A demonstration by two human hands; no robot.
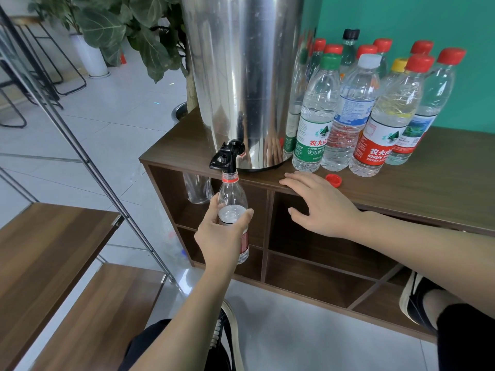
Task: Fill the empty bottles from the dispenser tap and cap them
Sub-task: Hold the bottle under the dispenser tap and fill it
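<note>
Brown wooden cabinet (442,183) against a teal wall, bearing a steel dispenser (241,76) with a black tap (227,156) over the front edge, a cluster of capped bottles (361,108) beside it, and one loose red cap (334,180). Left hand (222,234), fingers and thumb curled round an uncapped bottle (232,202), holds its mouth just under the tap, the bottle partly filled. Right hand (321,204), fingers loosely spread, rests on the cabinet's front edge beside the cap.

Standing on one cabinet (428,183): one steel dispenser (241,76) bearing one black tap (226,156). Crowding beside it: eleven capped bottles (313,124), wearing seven red tops, one green, one white, one yellow, one black. Lying alone: one loose red cap (334,180). Hanging under the tap: one uncapped bottle (231,196). Showing two hands: left hand (222,236), right hand (321,204).
</note>
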